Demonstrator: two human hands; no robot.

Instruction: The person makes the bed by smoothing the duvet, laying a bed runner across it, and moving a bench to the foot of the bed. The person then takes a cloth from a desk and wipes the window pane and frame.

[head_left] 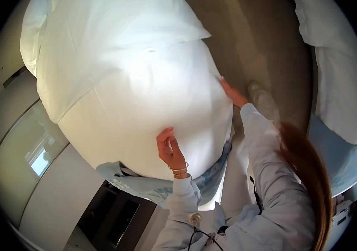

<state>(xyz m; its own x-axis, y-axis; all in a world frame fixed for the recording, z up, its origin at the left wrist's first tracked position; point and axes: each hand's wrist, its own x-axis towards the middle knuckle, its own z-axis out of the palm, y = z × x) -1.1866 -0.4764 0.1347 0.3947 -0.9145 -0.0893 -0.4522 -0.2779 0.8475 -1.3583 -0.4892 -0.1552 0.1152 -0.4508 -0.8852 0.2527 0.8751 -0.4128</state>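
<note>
A large bed with a white sheet [145, 92] fills the middle of the view. Over its far part lies a folded-back white cover [103, 37]. My left hand [170, 147], with bracelets at the wrist, is above the sheet near the bed's close end, its fingers curled and apart with nothing between them. At the bed's right edge, my right hand [233, 93] has its fingers stretched out along the side of the sheet and holds nothing. Blue patterned fabric [153, 187] shows at the close end of the bed.
A second bed with white bedding [339, 79] and a blue cover [333, 154] stands at the right. Brown floor [266, 42] runs between the beds. Wall panels [29, 159] and a dark recess [113, 215] are at the left.
</note>
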